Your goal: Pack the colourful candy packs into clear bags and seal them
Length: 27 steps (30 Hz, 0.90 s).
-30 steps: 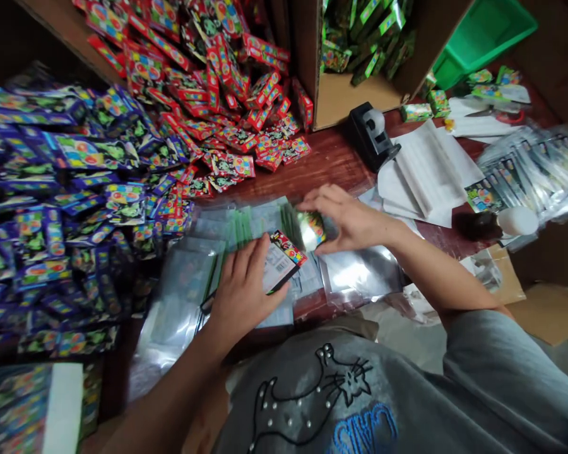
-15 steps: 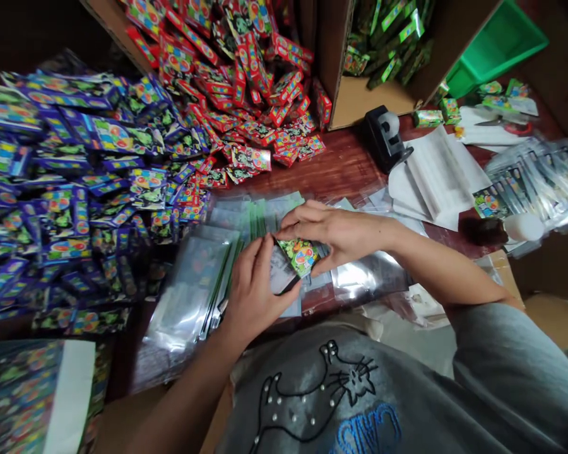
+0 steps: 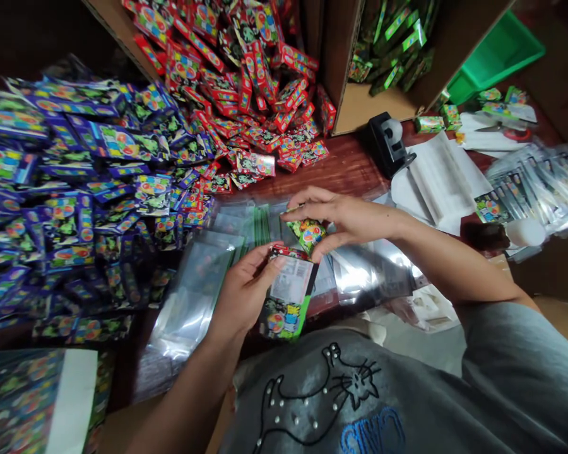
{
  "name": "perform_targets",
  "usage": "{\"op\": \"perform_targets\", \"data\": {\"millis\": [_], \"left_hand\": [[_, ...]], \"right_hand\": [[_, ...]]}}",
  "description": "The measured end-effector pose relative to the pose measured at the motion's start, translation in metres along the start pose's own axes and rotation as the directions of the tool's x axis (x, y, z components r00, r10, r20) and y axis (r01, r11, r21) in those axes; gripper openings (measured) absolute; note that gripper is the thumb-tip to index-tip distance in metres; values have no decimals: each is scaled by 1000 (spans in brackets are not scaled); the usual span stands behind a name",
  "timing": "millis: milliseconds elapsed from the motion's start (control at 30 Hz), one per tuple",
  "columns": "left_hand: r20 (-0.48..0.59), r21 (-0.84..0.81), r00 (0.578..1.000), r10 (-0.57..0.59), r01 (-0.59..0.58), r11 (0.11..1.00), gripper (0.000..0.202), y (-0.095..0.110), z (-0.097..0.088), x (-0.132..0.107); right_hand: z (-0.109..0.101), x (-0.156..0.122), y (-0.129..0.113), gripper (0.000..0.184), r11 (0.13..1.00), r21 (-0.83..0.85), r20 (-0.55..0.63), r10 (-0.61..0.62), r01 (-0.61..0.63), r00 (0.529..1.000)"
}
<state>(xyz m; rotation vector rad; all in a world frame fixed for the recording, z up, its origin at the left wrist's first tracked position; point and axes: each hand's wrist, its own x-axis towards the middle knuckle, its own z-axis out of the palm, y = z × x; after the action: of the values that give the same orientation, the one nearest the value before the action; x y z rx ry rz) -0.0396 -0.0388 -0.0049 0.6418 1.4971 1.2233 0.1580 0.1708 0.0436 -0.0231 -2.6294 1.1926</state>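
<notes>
My left hand [image 3: 243, 293] grips a clear plastic bag [image 3: 286, 296] with a green printed bottom and a red-edged pack inside it, held just above my lap. My right hand [image 3: 343, 217] pinches a small green pack [image 3: 307, 232] at the top of that bag. Under both hands lies a spread of several empty clear bags [image 3: 208, 265] on the dark red table [image 3: 350, 167].
A heap of blue packs [image 3: 66, 189] fills the left, red packs [image 3: 246, 82] spill from a cardboard box behind. A second box holds green packs [image 3: 392, 38]. A black tape dispenser [image 3: 388, 142], white papers [image 3: 440, 180], filled bags [image 3: 534, 176] and a green tray [image 3: 497, 50] lie right.
My left hand has pulled the bag down toward me and turned it upright. My right hand has brought the green pack to the bag's top.
</notes>
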Motion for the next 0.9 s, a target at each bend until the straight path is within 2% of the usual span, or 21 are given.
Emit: {"op": "perform_targets", "data": {"millis": [67,133,200,300,400,500,600,700,800,900], "left_hand": [[-38,-77,998,58,-61,995,60,1,5,3],[-89,-85,981,171,-179,980,66,-2,8,5],[-94,-49,957,275,-280,959,67,-8,8,7],[33,37,956,292,-293,955,50,-18,4,8],[144,111,963,230,-247,963,33,-21,-2,9],[172,132,962,214,-238,962,30,-19,-4,8],[146,104,965,219,-235,966,37,-18,-1,6],[107,48,973,207,-213,976,52,-21,6,4],[86,22,985,147,-150,988,56,-25,11,4],[36,20,995,96,-97,995,59,-26,12,3]], "right_hand": [[-6,1,5,48,1000,27,-142,5,-1,990],[-10,3,9,39,999,38,-282,37,-28,959],[-8,4,10,42,996,72,-385,78,-55,920],[9,5,11,56,967,247,-426,167,-64,889],[33,5,12,55,917,392,-404,245,-75,881],[45,2,10,46,925,365,-399,259,-106,880],[39,-2,8,36,945,267,-312,270,-189,911],[21,-6,4,32,952,172,-119,274,-252,954],[9,-5,2,30,961,137,76,230,-239,970],[13,-5,2,32,969,110,92,212,-222,973]]}}
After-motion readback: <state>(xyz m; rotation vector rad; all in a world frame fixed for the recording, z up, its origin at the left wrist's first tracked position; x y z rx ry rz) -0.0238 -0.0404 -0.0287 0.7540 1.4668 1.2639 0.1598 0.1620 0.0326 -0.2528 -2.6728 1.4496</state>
